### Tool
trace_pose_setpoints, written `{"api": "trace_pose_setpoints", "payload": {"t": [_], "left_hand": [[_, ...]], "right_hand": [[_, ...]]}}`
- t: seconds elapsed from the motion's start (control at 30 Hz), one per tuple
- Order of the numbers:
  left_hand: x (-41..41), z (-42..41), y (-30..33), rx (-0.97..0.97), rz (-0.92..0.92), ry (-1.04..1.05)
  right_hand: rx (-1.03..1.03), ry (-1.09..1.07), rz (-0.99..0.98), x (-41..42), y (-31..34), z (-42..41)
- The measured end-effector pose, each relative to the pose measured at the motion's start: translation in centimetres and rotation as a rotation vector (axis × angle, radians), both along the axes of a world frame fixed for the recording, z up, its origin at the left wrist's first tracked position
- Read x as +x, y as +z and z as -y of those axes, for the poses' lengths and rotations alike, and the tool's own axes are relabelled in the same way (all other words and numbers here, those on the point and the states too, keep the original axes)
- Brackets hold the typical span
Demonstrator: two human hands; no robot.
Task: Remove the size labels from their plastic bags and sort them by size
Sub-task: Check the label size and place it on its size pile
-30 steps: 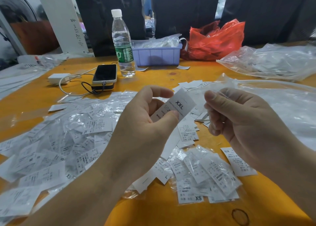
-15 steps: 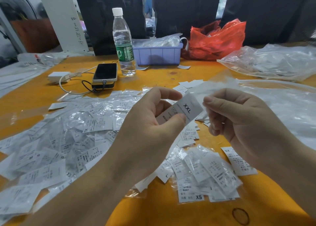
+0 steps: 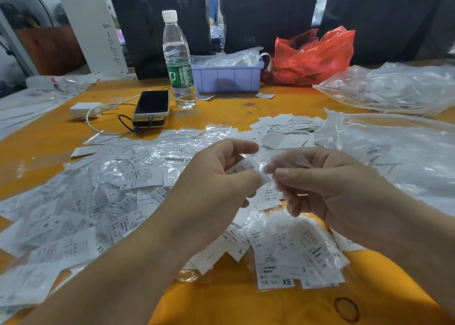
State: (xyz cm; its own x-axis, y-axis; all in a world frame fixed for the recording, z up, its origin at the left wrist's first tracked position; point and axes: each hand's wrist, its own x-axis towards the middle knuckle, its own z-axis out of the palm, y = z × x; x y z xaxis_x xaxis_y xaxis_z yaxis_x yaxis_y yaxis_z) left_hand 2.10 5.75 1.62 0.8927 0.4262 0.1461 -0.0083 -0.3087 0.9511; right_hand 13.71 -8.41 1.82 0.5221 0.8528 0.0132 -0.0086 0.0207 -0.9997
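Both hands meet above the orange counter [image 3: 221,117]: the left hand [image 3: 211,189] pinches a size label [image 3: 242,168] while the right hand [image 3: 317,184] pinches its clear bag [image 3: 267,174] (seemingly pulling them apart). Bagged labels [image 3: 98,189] lie heaped below.

A white size label [image 3: 242,168] sits above the middle of the desk [image 3: 221,305], pinched between the left hand [image 3: 216,184] and the right hand [image 3: 317,186], its print too blurred to read. A clear plastic bag [image 3: 267,170] crumples between the thumbs. At 9 o'clock spreads a heap of bagged labels [image 3: 81,201]. At 5 o'clock lies a bagged bundle marked XS [image 3: 295,255]. At 1 o'clock lie loose bare labels [image 3: 288,125].
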Motion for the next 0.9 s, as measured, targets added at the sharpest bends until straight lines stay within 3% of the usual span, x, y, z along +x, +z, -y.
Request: {"api": "trace_pose_setpoints", "payload": {"t": [0.27, 0.5, 0.9], "left_hand": [[-0.02, -0.36, 0.34, -0.063, -0.047, -0.034], [-0.02, -0.22, 0.74, -0.139, -0.077, -0.073], [-0.16, -0.21, 0.84, -0.217, -0.012, -0.037]], "right_hand": [[0.031, -0.051, -0.148, 0.04, 0.16, -0.06], [0.105, -0.117, 0.016, -0.2, 0.12, 0.14], [0.221, -0.267, 0.063, 0.09, 0.47, 0.34]]}}
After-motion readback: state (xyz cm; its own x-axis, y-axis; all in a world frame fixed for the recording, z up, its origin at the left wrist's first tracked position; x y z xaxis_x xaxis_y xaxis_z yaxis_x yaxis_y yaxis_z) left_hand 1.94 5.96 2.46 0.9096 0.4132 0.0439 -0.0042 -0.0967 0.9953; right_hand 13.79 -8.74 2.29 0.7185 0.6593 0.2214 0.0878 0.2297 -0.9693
